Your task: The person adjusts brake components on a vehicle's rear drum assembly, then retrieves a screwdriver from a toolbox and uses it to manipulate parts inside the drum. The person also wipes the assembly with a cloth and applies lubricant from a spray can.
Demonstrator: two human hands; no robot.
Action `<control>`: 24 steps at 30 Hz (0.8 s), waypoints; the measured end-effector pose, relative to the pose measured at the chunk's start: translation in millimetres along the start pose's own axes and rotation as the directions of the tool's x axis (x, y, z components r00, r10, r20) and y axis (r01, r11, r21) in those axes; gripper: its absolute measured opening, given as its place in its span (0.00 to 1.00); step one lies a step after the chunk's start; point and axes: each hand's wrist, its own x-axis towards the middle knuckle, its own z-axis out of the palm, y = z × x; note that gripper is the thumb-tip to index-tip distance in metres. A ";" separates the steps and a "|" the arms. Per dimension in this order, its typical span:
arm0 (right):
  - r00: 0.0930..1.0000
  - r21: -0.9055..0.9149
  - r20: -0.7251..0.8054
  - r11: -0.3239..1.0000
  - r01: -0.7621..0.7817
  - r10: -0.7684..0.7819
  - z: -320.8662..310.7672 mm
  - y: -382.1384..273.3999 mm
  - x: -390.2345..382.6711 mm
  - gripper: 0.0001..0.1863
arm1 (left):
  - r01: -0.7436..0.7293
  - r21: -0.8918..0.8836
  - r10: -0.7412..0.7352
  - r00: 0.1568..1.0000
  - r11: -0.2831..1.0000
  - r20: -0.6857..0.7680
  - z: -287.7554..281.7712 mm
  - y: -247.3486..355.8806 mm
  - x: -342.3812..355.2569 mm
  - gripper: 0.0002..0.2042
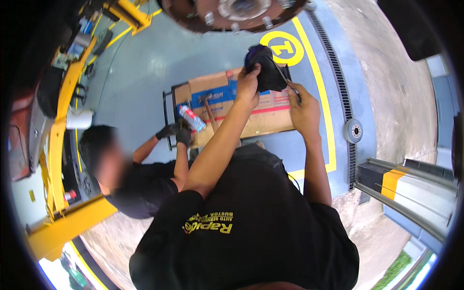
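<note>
My left hand (248, 86) is closed on a floppy black piece (271, 73), cloth or soft rubber, held up above the cardboard-topped cart (263, 126). From the right, my right hand (305, 107) grips a thin metal tool (280, 72) between thumb and fingers. The tool's shaft lies against the black piece's right side; its exact kind cannot be made out. Below my left forearm, a hammer (210, 112) with a wooden handle rests on the cardboard. A spray can (192, 118) is beside it, near the co-worker's gloved hands (182, 135).
A rusty wheel hub (208, 8) hangs overhead at the top. On my left a co-worker in black (145, 186) leans toward the cart. Yellow lift posts (67, 101) stand farther left. A floor drain grate (337, 72) runs along the right, with a round grey part (354, 130) on it.
</note>
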 end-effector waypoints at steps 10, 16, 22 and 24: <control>0.936 -0.040 0.119 0.944 -0.328 0.331 41.6 65.6 -63.3 0.16 | -0.012 0.040 0.023 0.958 0.999 -0.286 -109.8 -21.2 10.0 0.23; 0.914 -0.133 0.020 0.907 -0.400 0.406 29.9 67.2 -77.6 0.17 | -0.576 0.044 0.568 0.787 0.817 -0.243 -68.5 87.1 32.6 0.21; 0.926 -0.177 0.008 0.912 -0.370 0.378 23.2 52.3 -89.3 0.17 | -0.790 0.319 0.852 0.492 0.523 -0.178 -13.7 60.1 57.8 0.20; 0.943 -0.173 0.003 0.929 -0.328 0.333 26.6 38.2 -86.2 0.17 | -0.759 0.487 0.895 0.430 0.432 -0.124 -9.4 32.5 49.4 0.23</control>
